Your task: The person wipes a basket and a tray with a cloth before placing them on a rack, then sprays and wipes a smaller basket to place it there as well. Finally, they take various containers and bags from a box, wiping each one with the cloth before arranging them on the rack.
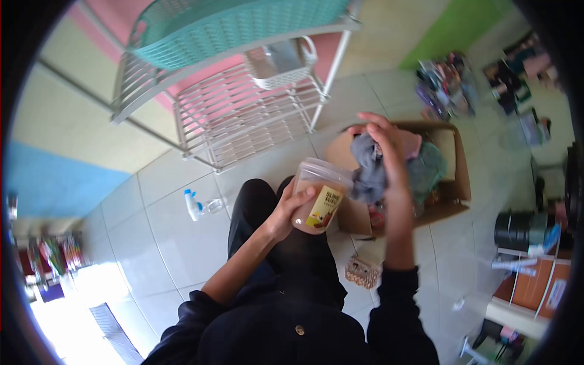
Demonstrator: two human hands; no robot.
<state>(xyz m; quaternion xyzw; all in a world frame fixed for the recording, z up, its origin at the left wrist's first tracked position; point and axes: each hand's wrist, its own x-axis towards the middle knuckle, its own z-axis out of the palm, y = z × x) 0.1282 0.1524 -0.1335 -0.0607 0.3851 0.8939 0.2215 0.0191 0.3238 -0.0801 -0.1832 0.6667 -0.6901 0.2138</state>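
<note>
A clear plastic jar (307, 176) with pale brown contents and a yellow label is in my left hand (285, 213), tilted over my lap. The label's large letters begin with "SLIME". My right hand (385, 143) is raised to the right of the jar, its fingers closed around a bunched grey cloth (366, 170) that hangs down toward the jar. Motion smears this hand somewhat. Behind and below it, an open cardboard box (460, 164) contains a green cloth (429, 172) and other items partly hidden by my forearm.
A metal rack (237, 115) stands ahead on the left, bearing a teal basket (243, 30) and a white basket (283, 79). A blue-and-white bottle (193, 205) is on the tiled floor. A small woven basket (362, 272) sits beside my leg. Piled items (447, 85) lie at far right.
</note>
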